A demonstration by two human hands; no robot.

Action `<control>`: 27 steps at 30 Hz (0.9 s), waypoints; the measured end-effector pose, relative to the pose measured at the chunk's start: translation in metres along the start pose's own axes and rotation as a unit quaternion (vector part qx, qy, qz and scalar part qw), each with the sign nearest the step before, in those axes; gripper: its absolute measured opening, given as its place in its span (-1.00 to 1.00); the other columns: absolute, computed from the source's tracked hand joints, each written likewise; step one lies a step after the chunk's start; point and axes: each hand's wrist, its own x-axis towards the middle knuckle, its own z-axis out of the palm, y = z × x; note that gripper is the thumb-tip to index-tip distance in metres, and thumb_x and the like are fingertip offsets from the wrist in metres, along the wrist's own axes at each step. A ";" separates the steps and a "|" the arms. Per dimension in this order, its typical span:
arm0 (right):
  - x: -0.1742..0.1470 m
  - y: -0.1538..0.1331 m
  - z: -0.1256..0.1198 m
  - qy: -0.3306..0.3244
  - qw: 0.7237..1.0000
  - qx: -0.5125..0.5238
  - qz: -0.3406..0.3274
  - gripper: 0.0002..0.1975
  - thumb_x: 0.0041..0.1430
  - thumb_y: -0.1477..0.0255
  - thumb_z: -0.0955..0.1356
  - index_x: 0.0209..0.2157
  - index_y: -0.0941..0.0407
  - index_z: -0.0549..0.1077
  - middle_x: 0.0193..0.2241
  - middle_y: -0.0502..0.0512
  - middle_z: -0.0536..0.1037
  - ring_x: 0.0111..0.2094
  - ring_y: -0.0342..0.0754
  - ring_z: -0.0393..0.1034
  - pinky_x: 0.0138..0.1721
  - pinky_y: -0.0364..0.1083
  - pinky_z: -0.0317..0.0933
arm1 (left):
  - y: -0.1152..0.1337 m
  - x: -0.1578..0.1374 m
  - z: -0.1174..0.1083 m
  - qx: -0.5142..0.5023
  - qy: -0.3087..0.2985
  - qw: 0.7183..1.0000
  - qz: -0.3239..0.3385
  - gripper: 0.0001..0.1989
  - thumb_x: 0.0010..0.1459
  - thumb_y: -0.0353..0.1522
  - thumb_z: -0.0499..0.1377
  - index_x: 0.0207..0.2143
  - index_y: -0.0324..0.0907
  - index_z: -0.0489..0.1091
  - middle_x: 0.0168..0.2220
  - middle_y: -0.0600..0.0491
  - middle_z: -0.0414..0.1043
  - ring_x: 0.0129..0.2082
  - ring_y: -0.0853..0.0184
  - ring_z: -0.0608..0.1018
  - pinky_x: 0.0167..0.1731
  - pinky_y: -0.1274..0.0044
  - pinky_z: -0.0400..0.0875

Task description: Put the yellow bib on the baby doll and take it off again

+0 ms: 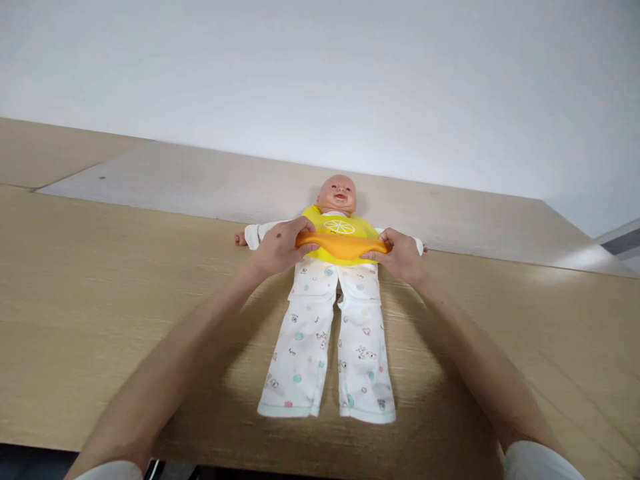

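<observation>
On its back lies a baby doll (338, 195), its head toward the wall, dressed in white printed pants (306, 347) and a white long-sleeved top. A yellow bib (320, 223) with a citrus-slice print covers its chest. Along the bib's lower edge runs an orange catch pocket (345, 247). My left hand (284, 245) pinches the pocket's left end, thumb below and fingers above. At the right end, my right hand (400, 253) grips the pocket the same way. The doll's left-side hand (240, 239) shows beyond its sleeve; its feet are not visible.
The doll rests on a light wooden table (100, 300). Behind it, a paler board (200, 180) runs along the white wall (320, 80). The table's front edge is near my forearms, with dark things below it at the lower left.
</observation>
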 end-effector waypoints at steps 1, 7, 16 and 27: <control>0.000 -0.002 -0.001 -0.001 1.000 -0.008 0.011 -0.32 -0.23 -0.23 0.40 -0.48 0.15 0.31 -0.58 -0.02 0.34 -0.54 -0.21 0.10 -0.47 -0.18 -0.10 | 0.000 0.000 0.001 -0.006 0.001 1.000 -0.001 -0.75 0.12 -0.19 0.14 -0.22 -0.14 0.32 -0.27 0.01 0.52 -0.33 0.27 0.51 -0.29 0.46 0.35; 0.001 -0.003 -0.001 -0.009 0.998 0.031 0.047 -0.35 -0.27 -0.15 0.44 -0.49 0.14 0.26 -0.56 -0.04 0.30 -0.51 -0.22 0.07 -0.47 -0.18 -0.08 | 0.004 -0.001 0.000 -0.046 0.028 0.998 -0.011 -0.77 0.07 -0.28 0.14 -0.20 -0.16 0.34 -0.21 -0.01 0.52 -0.26 0.25 0.53 -0.21 0.42 0.38; 0.003 -0.006 0.001 0.022 0.997 0.057 0.043 -0.54 -0.13 0.05 0.41 -0.51 0.15 0.24 -0.58 -0.05 0.26 -0.52 -0.22 0.06 -0.47 -0.17 -0.08 | 0.008 -0.001 0.002 -0.042 0.104 0.994 -0.008 -0.77 0.05 -0.38 0.12 -0.19 -0.17 0.40 -0.18 -0.01 0.53 -0.21 0.25 0.54 -0.13 0.42 0.42; 0.002 -0.008 -0.003 0.020 0.997 0.069 0.028 -0.63 -0.11 0.14 0.38 -0.53 0.15 0.24 -0.58 -0.05 0.26 -0.52 -0.22 0.08 -0.45 -0.16 -0.05 | 0.008 -0.002 0.000 -0.011 0.117 0.993 -0.023 -0.77 0.07 -0.35 0.15 -0.19 -0.16 0.44 -0.20 -0.01 0.53 -0.27 0.27 0.53 -0.17 0.44 0.42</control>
